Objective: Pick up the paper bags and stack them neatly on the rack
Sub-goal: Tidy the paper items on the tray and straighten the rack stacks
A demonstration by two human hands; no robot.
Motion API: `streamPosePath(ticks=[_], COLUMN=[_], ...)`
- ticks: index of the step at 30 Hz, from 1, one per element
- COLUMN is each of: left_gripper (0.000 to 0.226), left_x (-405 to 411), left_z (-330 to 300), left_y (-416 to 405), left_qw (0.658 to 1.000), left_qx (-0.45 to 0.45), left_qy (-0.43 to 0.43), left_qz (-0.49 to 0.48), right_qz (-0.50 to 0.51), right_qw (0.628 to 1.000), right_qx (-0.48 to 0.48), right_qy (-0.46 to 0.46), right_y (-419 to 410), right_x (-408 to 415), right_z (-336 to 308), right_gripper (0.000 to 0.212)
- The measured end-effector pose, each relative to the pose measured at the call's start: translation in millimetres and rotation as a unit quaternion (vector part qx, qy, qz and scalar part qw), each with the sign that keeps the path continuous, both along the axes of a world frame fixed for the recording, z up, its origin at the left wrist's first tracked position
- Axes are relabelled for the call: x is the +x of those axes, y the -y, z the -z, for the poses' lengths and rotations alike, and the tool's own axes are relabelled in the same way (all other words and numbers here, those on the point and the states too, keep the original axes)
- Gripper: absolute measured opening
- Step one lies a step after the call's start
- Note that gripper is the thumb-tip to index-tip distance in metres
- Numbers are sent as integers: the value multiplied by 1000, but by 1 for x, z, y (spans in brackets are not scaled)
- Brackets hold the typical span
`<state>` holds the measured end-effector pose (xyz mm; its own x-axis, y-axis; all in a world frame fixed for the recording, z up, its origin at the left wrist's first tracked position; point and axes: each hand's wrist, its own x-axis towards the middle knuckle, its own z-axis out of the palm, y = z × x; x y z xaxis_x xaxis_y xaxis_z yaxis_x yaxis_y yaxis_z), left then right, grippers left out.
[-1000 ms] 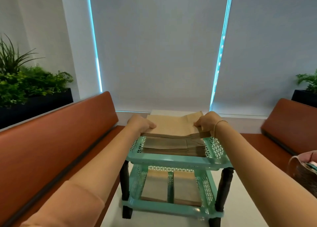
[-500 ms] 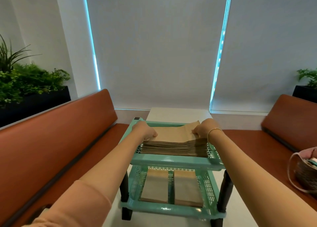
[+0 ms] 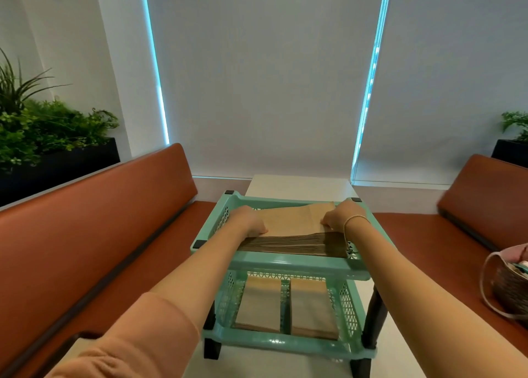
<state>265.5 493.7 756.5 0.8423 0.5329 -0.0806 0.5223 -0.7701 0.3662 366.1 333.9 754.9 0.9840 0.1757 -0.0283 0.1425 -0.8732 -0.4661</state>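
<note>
Pressing the bag stack [image 3: 294,234] in the rack [image 3: 288,263], both hands [image 3: 248,223] [image 3: 338,217] curl at its edges; fingertips hidden. Two stacks [image 3: 258,306] [image 3: 313,309] below.

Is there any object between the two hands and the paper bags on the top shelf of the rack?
Nothing visible. The left hand and right hand already rest directly on the stack of paper bags, which lies in the top shelf of the rack.

A thick stack of flat brown paper bags [image 3: 297,229] fills the green rack's [image 3: 288,266] top tier.
</note>
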Motion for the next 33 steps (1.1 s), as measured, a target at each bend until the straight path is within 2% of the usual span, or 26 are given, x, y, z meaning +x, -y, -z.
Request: streamPosePath(ticks=[3, 6, 10, 13, 16, 21, 24, 27, 30, 33], left_gripper=[42, 35, 33, 39, 32, 19, 10, 9, 11, 18], left_x=[1, 0, -18, -48, -82, -147, -191, -231, -267, -297], left_z=[2, 3, -11, -31, -40, -26, -1, 36, 83, 139], left_y=[1, 0, -4, -9, -21, -63, -108, -164, -224, -280], left_qw=[999, 1000, 985, 950, 910, 877, 862, 861, 869, 871], left_qx=[30, 13, -37, -103, -129, -120, -130, -146, -185, -236], left_qy=[-10, 18, 168, 294, 390, 447, 450, 415, 330, 224], left_qz=[5, -19, -23, -26, -53, -128, -194, -256, -319, -369], right_qz=[2, 14, 18, -59, -142, -253, -307, -364, -403, -395], right_qw=[1000, 997, 985, 964, 947, 924, 911, 900, 899, 905], right_qx=[13, 70, 124, 191, 229, 256, 262, 237, 169, 95], right_qy=[6, 16, 115, 178, 173, 130, 80, 41, -32, -126], right_y=[-1, -2, -3, -20, -49, -110, -156, -205, -257, -309], right_x=[-2, -8, -30, -62, -105, -169, -206, -240, -263, -275], right_z=[0, -3, -23, -46, -58, -47, -25, 6, 47, 99], right_gripper=[27, 18, 51, 49, 41, 33, 31, 29, 33, 41])
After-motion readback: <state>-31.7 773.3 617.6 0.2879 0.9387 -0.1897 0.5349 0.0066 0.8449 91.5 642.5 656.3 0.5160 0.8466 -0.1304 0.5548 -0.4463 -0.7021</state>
